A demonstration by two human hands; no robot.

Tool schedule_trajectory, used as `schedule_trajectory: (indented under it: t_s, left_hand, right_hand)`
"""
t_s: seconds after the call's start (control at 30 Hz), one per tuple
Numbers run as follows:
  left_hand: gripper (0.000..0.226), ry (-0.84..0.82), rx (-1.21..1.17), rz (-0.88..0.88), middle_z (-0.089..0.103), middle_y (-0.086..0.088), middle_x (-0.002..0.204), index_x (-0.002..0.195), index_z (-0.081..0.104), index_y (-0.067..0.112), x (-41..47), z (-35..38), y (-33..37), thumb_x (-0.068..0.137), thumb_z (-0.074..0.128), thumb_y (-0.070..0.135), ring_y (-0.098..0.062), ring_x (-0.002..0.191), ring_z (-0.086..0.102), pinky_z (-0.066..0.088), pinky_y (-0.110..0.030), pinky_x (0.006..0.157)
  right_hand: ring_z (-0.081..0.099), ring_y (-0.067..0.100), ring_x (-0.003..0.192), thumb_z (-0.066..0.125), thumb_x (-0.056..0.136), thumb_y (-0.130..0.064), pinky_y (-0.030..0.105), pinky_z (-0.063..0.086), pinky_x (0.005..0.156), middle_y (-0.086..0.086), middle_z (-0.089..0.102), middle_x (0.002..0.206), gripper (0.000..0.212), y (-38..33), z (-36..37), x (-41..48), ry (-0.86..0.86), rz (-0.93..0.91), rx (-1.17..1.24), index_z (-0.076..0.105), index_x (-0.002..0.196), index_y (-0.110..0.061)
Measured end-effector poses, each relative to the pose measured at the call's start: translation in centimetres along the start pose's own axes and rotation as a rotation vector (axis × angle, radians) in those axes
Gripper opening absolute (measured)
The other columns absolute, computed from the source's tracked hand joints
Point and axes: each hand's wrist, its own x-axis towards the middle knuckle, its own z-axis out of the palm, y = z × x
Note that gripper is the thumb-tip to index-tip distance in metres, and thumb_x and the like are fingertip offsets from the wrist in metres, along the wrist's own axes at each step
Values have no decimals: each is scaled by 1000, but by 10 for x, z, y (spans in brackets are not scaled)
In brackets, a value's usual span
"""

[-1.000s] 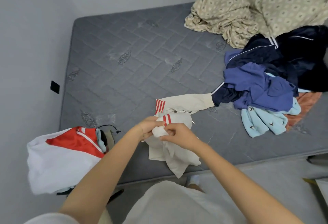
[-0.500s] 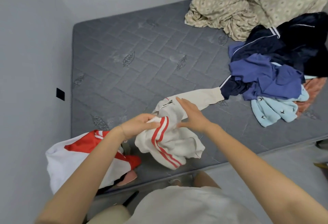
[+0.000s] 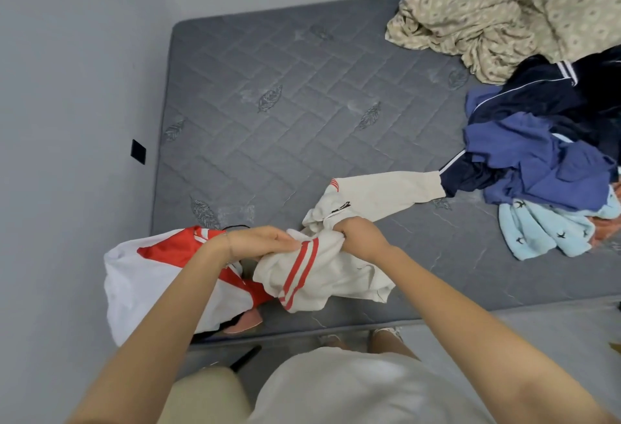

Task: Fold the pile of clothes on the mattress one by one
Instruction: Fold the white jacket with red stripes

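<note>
1. Grey quilted mattress (image 3: 302,104) fills a corner between pale walls. A small black square (image 3: 138,151) sits on the left wall.
2. Left hand (image 3: 258,242) pinches the cream garment (image 3: 322,275) at a bunched edge just above its red stripes, fingers curled onto the cloth.
3. Right hand (image 3: 359,237) is clenched on a fistful of the same garment, knuckles up. The hands are near each other, with cloth gathered between them.
4. Below the hands the cream garment hangs crumpled by the mattress's near edge. One long section (image 3: 386,191), sleeve or leg, cannot tell which, trails flat to the right, and its end touches the pile.
5. Pile of clothes (image 3: 544,161) lies unfolded on the right side of the mattress. It holds a navy piece with white piping (image 3: 537,94) on the far side, a mid-blue piece (image 3: 524,144) on top, and a light blue garment with small dark bird prints (image 3: 544,232) nearest.
6. Beige patterned bedding (image 3: 487,13) is heaped at the far right corner.
7. White-and-red garment (image 3: 134,282) lies bunched at the near left corner, partly under the left forearm.
</note>
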Motion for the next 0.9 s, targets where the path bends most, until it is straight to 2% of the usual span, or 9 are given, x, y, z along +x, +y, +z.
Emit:
schedule_trajectory:
  t_s: [0.07,0.17,0.3,0.4,0.5,0.57,0.73,0.83,0.9]
  left_hand:
    - [52,108,-26,-135,71,4,108,102,68,27,15,1,1,87,40,68,-12,96,66,51,-24,77]
    - [59,298,-200,-225,65,-12,118,108,62,16,57,10,0,91,36,66,-20,95,64,51,-35,89]
    - [75,228,-356,-328,60,-16,126,131,55,10,96,38,2,83,53,68,-24,112,58,43,-36,102]
    - [54,191,-225,-333,62,-8,101,130,53,5,110,51,0,89,64,38,-20,94,59,46,-29,82]
    - [44,296,-218,-218,66,-8,106,126,58,9,111,53,-8,87,69,25,-20,89,63,49,-28,69]
    - [36,342,-413,-109,68,-9,99,124,61,5,105,52,-14,91,65,19,-18,80,63,53,-29,65]
    - [25,245,-671,183,70,-14,106,106,71,8,75,50,-13,83,67,16,-21,92,69,56,-29,74]
    - [38,191,-627,290,71,-11,105,99,75,11,47,50,-2,69,83,33,-20,93,68,56,-29,76]
    - [49,186,-573,349,72,-7,100,95,76,11,26,49,9,58,89,40,-17,91,67,55,-27,77]
  right_hand:
    - [34,21,66,54,85,-4,23,22,50,-8,33,55,45,7,-5,-7,41,-2,25,31,52,-25]
    - [36,21,64,55,81,-3,33,21,57,1,40,57,34,7,-9,-16,59,-54,23,39,54,-16]
    - [37,18,64,60,81,-3,28,22,59,-10,35,56,48,-2,1,-30,81,-179,93,32,52,-28]
    - [40,18,64,65,83,-5,16,30,59,-6,44,59,29,1,10,-41,71,-220,186,57,57,-15]
    - [55,24,74,67,83,-8,24,40,69,8,65,77,7,17,9,-45,9,-184,271,73,85,-5]
    - [62,17,81,71,83,-7,24,49,77,6,72,92,13,29,4,-47,-65,-91,428,74,95,-9]
    - [59,10,90,80,75,-8,11,47,80,-3,65,98,40,55,-15,-39,-12,24,580,67,112,-10]
    - [54,13,116,84,73,-18,24,44,100,-4,57,124,65,63,-34,-29,99,63,543,54,131,-16]
    - [40,15,132,86,70,-27,30,35,109,-1,41,145,92,64,-46,-22,50,50,470,34,147,-22]
